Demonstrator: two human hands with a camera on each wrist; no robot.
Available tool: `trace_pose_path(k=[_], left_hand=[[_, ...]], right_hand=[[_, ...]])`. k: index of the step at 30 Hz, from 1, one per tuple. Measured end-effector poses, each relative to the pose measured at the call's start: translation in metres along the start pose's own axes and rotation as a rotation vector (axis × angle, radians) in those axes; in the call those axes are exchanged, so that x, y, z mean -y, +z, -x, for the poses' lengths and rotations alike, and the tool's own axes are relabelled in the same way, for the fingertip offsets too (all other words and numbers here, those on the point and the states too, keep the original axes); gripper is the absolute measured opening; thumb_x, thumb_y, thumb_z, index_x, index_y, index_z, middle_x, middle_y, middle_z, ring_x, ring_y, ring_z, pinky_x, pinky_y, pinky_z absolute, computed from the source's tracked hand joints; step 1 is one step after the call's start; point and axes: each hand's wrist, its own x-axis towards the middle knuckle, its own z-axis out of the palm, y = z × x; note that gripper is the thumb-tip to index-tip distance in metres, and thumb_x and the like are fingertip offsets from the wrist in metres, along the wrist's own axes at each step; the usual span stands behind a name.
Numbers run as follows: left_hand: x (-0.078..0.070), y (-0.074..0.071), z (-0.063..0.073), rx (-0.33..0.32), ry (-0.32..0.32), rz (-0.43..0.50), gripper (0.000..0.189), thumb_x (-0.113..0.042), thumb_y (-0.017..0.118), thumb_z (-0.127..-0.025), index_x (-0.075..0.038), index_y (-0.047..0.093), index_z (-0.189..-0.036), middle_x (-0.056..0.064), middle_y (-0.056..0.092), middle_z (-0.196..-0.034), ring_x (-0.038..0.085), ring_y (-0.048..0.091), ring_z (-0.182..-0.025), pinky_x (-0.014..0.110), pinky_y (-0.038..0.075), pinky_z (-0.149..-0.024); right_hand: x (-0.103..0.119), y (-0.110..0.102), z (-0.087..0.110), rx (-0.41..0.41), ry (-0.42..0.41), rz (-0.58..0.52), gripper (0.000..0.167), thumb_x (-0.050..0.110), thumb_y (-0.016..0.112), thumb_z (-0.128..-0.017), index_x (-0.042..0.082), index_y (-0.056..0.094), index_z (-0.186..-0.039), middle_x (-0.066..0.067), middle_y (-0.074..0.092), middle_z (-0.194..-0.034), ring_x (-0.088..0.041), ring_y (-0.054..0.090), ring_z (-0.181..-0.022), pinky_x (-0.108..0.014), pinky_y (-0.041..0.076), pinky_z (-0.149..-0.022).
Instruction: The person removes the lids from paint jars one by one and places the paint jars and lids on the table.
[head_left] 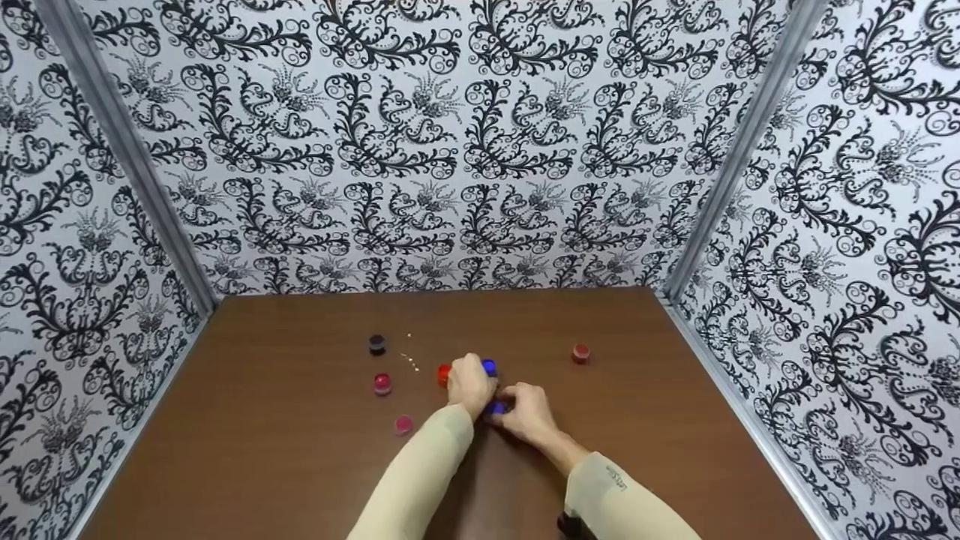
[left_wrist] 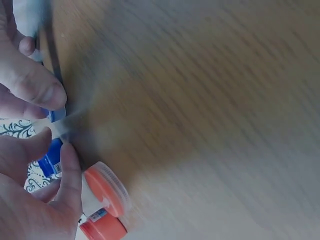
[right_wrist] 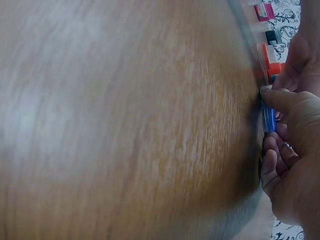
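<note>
My left hand (head_left: 471, 384) is around a small blue paint pot (head_left: 489, 367), with thumb and a finger on either side of its body in the left wrist view. Close in front of it, my right hand (head_left: 529, 412) pinches a flat blue lid (right_wrist: 268, 119) between thumb and fingers, low over the table. An orange paint pot (left_wrist: 102, 227) is right beside my left hand, and a round orange lid (left_wrist: 105, 187) with a clear rim leans by it. Part of the blue pot is hidden behind my left fingers.
On the brown table (head_left: 300, 465), a dark pot (head_left: 376, 344), a red-pink pot (head_left: 382, 385) and a pink one (head_left: 403, 425) stand at left. A red pot (head_left: 581, 353) is at right. Small pale specks (head_left: 411, 361) lie near the middle. Patterned walls (head_left: 450, 150) enclose the table.
</note>
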Motion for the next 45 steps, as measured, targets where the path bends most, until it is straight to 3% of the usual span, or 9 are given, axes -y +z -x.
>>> trace_pose_path(k=[4, 8, 12, 19, 26, 37, 45], left_hand=[[-0.006, -0.011, 0.005, 0.048, 0.007, 0.019, 0.032, -0.015, 0.095, -0.083, 0.003, 0.075, -0.099, 0.026, 0.081, -0.098, 0.043, 0.082, -0.089, 0.055, 0.068, -0.081], [-0.007, -0.02, 0.005, 0.079, 0.045, 0.005, 0.031, -0.022, 0.094, -0.087, 0.0, 0.077, -0.099, 0.023, 0.083, -0.098, 0.04, 0.082, -0.09, 0.054, 0.068, -0.082], [-0.009, -0.036, 0.001, 0.053, 0.1, -0.016, 0.03, -0.029, 0.091, -0.09, -0.001, 0.08, -0.096, 0.023, 0.083, -0.099, 0.042, 0.082, -0.09, 0.055, 0.067, -0.081], [-0.003, -0.069, -0.01, -0.001, 0.107, -0.022, 0.037, -0.035, 0.088, -0.095, 0.0, 0.081, -0.101, 0.028, 0.084, -0.109, 0.047, 0.082, -0.102, 0.056, 0.067, -0.09], [0.016, -0.095, -0.019, -0.042, 0.123, -0.024, 0.034, -0.033, 0.086, -0.096, -0.001, 0.081, -0.104, 0.025, 0.084, -0.109, 0.047, 0.081, -0.104, 0.057, 0.066, -0.093], [0.059, -0.12, -0.034, -0.089, 0.131, -0.062, 0.037, -0.032, 0.084, -0.096, 0.0, 0.081, -0.115, 0.023, 0.085, -0.113, 0.047, 0.081, -0.106, 0.059, 0.065, -0.093], [0.093, -0.135, -0.046, -0.171, 0.099, -0.076, 0.037, -0.029, 0.083, -0.094, 0.003, 0.078, -0.114, 0.029, 0.082, -0.113, 0.051, 0.079, -0.108, 0.061, 0.063, -0.096]], right_hand=[[0.0, -0.002, 0.0, 0.007, -0.006, 0.004, 0.028, 0.027, 0.101, -0.079, 0.01, 0.089, -0.098, -0.003, 0.085, -0.092, -0.018, 0.071, -0.085, -0.035, 0.058, -0.078], [0.002, -0.007, -0.001, 0.021, -0.007, -0.005, 0.022, 0.028, 0.096, -0.084, 0.011, 0.089, -0.097, -0.002, 0.085, -0.09, -0.017, 0.071, -0.083, -0.035, 0.058, -0.077], [0.003, -0.014, -0.002, 0.013, -0.002, -0.011, 0.016, 0.026, 0.09, -0.088, 0.011, 0.087, -0.093, -0.001, 0.083, -0.087, -0.017, 0.073, -0.082, -0.036, 0.06, -0.075], [0.006, -0.028, -0.004, -0.009, 0.023, -0.024, 0.022, 0.025, 0.089, -0.091, 0.006, 0.087, -0.101, -0.007, 0.085, -0.092, -0.022, 0.079, -0.085, -0.038, 0.064, -0.079], [0.018, -0.042, -0.013, -0.032, 0.025, -0.083, 0.025, 0.019, 0.089, -0.093, -0.002, 0.085, -0.108, -0.013, 0.086, -0.096, -0.028, 0.082, -0.086, -0.043, 0.068, -0.081], [0.043, -0.054, -0.035, -0.067, -0.015, -0.123, 0.024, 0.018, 0.088, -0.094, 0.001, 0.085, -0.11, -0.008, 0.087, -0.092, -0.019, 0.079, -0.081, -0.03, 0.063, -0.076], [0.055, -0.053, -0.049, -0.088, -0.009, -0.166, 0.028, 0.02, 0.089, -0.092, 0.003, 0.084, -0.115, -0.013, 0.088, -0.098, -0.032, 0.085, -0.09, -0.046, 0.068, -0.087]])
